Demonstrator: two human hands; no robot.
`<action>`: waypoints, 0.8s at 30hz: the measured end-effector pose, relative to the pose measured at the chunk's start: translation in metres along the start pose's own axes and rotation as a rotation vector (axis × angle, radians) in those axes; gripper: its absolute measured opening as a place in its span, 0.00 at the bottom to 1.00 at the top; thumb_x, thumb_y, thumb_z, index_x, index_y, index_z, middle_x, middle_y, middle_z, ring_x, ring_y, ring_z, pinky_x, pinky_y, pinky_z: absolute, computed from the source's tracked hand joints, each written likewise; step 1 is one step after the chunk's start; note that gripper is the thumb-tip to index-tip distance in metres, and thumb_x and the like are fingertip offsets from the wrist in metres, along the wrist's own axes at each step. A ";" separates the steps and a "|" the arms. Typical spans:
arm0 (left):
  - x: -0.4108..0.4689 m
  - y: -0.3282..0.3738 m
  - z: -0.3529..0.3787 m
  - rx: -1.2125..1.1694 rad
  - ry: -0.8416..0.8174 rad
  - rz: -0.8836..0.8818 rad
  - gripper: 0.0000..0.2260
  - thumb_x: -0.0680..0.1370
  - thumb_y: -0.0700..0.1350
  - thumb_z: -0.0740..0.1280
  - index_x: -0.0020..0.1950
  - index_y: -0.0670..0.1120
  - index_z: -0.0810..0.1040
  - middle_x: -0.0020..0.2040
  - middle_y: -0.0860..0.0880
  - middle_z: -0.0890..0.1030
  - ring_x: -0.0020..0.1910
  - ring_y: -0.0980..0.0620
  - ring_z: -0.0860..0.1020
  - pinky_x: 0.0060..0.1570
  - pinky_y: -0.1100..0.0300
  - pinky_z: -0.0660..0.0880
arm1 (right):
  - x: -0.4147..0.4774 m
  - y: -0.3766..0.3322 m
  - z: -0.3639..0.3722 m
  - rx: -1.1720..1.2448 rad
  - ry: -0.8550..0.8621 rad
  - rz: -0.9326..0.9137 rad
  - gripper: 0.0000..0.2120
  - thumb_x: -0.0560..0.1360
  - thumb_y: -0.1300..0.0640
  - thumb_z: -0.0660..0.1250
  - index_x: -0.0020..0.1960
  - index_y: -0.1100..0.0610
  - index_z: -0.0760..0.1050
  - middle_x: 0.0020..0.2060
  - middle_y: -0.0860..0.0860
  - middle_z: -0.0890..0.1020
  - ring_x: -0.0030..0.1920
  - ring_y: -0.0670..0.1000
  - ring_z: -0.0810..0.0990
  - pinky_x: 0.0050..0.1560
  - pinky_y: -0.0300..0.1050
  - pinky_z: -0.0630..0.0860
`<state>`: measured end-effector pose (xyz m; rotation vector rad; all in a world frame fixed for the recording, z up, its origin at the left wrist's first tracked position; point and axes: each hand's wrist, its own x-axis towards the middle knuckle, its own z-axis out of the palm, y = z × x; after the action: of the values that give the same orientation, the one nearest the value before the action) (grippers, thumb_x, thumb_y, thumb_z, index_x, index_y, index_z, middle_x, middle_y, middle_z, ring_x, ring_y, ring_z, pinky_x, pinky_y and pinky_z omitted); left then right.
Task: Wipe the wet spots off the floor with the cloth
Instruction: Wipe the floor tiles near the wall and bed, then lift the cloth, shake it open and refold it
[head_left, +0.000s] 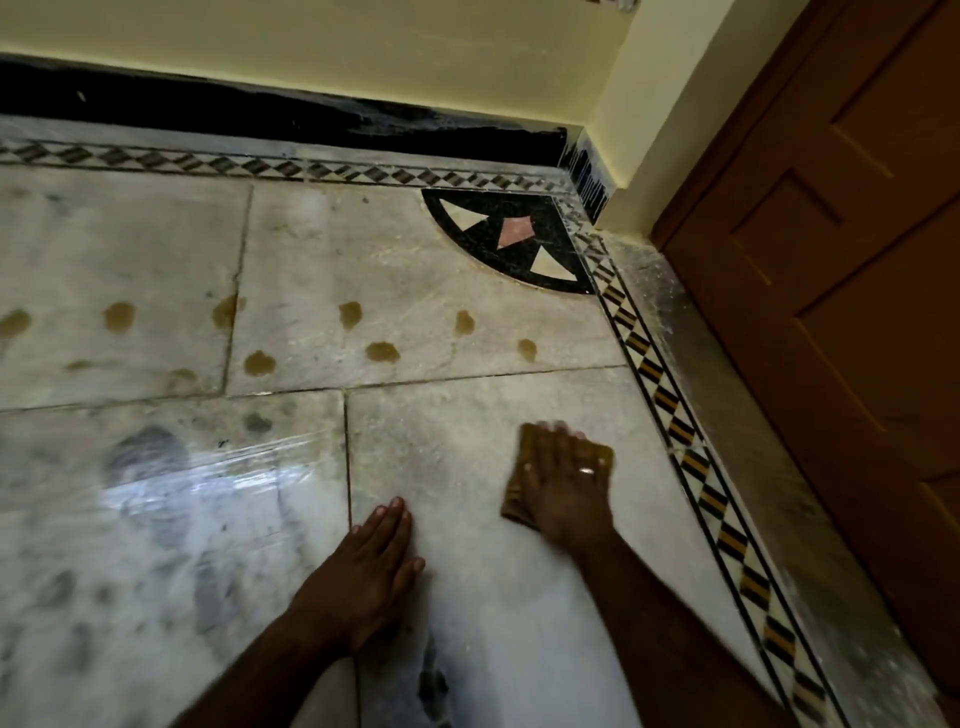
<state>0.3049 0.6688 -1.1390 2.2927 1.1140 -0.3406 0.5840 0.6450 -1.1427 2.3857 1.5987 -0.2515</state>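
From the head view, your right hand lay flat, fingers straight and spread, pressing the brown cloth onto the marble floor near the patterned border; your left hand rested flat on the floor, near and to the left; amber wet spots lay farther off, in a scattered band leftward.

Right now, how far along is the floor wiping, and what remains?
Done, it seems: the near tile under the hands shows no stains, and a streaky wet sheen lies to its left. In hand: the right hand presses the brown cloth flat on that tile; the left hand rests flat on the floor. Left: about ten amber spots on the farther tiles, all beyond the cloth.
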 end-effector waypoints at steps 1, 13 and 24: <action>0.001 0.000 -0.004 -0.018 -0.027 0.003 0.29 0.86 0.57 0.46 0.82 0.45 0.39 0.82 0.47 0.36 0.81 0.50 0.38 0.77 0.59 0.39 | -0.007 0.006 0.002 0.046 -0.018 0.089 0.31 0.85 0.43 0.44 0.83 0.51 0.37 0.83 0.56 0.44 0.82 0.60 0.44 0.78 0.68 0.45; 0.001 0.003 0.003 -0.120 -0.055 -0.016 0.30 0.86 0.56 0.46 0.81 0.44 0.38 0.82 0.46 0.35 0.81 0.50 0.37 0.78 0.55 0.39 | -0.147 -0.060 0.036 0.032 0.033 -0.257 0.53 0.70 0.19 0.51 0.80 0.58 0.62 0.78 0.61 0.65 0.78 0.67 0.59 0.70 0.75 0.52; -0.012 0.017 -0.023 -0.392 -0.033 -0.038 0.26 0.86 0.54 0.51 0.82 0.43 0.55 0.83 0.45 0.54 0.81 0.51 0.53 0.79 0.58 0.50 | -0.141 -0.059 -0.012 0.190 0.146 -0.347 0.16 0.71 0.48 0.73 0.55 0.56 0.86 0.51 0.54 0.87 0.50 0.55 0.87 0.61 0.53 0.74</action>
<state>0.3104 0.6654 -1.1084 1.9174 1.0993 -0.1564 0.4763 0.5460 -1.0984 2.2897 2.1453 -0.3130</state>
